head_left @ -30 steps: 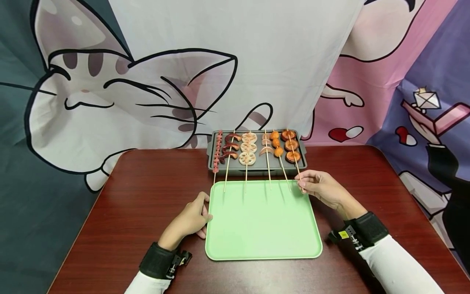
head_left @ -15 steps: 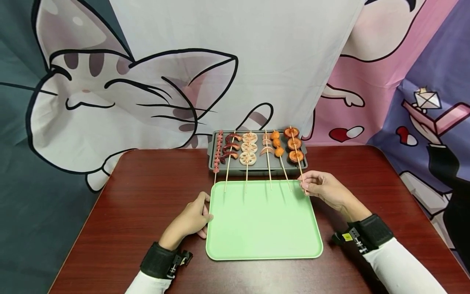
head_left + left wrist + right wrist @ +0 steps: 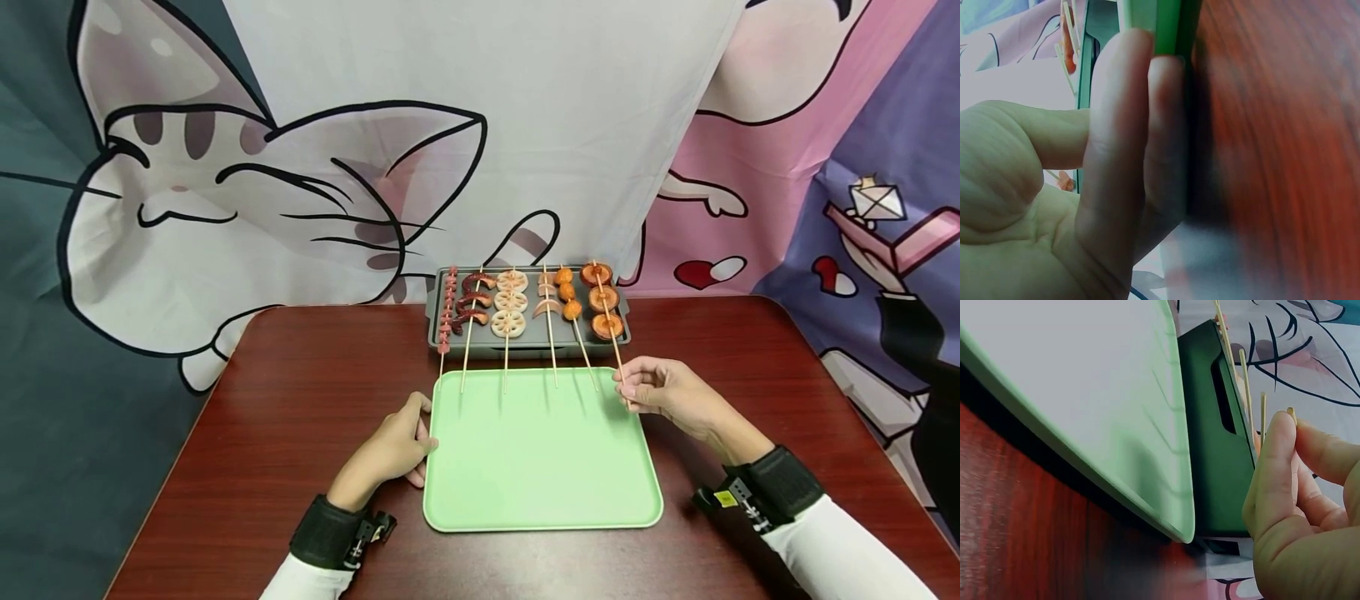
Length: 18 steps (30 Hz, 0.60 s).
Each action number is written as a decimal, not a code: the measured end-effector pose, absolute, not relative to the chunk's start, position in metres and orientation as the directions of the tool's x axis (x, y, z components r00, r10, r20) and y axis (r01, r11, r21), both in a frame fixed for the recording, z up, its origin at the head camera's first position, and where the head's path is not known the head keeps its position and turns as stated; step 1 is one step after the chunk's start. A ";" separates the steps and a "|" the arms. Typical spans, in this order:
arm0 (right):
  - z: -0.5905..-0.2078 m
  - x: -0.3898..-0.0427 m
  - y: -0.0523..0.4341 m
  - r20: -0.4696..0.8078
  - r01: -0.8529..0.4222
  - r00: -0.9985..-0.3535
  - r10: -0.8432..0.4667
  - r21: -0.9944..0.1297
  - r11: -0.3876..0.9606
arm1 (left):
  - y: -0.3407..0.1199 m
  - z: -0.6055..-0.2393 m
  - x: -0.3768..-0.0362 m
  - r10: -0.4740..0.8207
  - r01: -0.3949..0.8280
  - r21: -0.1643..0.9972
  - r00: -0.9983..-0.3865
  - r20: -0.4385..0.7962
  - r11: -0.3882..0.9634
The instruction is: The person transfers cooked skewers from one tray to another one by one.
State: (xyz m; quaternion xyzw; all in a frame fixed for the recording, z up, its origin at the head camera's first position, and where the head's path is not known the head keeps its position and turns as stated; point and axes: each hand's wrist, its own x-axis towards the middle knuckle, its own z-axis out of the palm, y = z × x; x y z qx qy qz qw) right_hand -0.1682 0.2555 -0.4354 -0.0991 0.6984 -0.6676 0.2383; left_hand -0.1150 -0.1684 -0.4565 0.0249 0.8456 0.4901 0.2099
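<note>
In the head view my right hand (image 3: pixel 667 396) pinches the bare stick end of the rightmost skewer (image 3: pixel 606 302), which carries several round brown slices like mushroom caps. Its stick tip pokes out between thumb and finger in the right wrist view. The slices lie over the right side of a dark grill pan (image 3: pixel 528 352). My left hand (image 3: pixel 390 442) holds the left edge of a light green tray (image 3: pixel 543 467), thumb at the rim. Fingertips (image 3: pixel 1132 47) meet the tray's side in the left wrist view.
More skewers lie side by side on the pan: pink pieces (image 3: pixel 447 304), sausages (image 3: pixel 472 302), lotus root slices (image 3: pixel 510 304), pale crescents (image 3: pixel 547 307) and orange balls (image 3: pixel 570 292). Their sticks overhang the tray's far edge. A printed cloth (image 3: pixel 337 50) hangs behind the wooden table (image 3: pixel 300 375).
My right hand has moved slightly right and toward me with the mushroom-like skewer, whose slices rose a little and then came lower. The left hand stays at the tray edge.
</note>
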 end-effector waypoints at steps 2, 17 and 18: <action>-0.434 -0.165 0.256 -0.197 0.175 -0.860 -0.471 -0.980 0.089 | -0.168 -0.456 -0.115 0.248 -0.162 0.840 -0.911 -0.329 0.518; -0.436 -0.146 0.259 -0.142 0.148 -0.827 -0.544 -0.988 0.032 | -0.168 -0.458 -0.116 0.248 -0.159 0.840 -0.912 -0.326 0.519; -0.436 -0.145 0.259 -0.142 0.150 -0.825 -0.547 -0.988 0.030 | -0.168 -0.458 -0.116 0.245 -0.161 0.840 -0.913 -0.326 0.518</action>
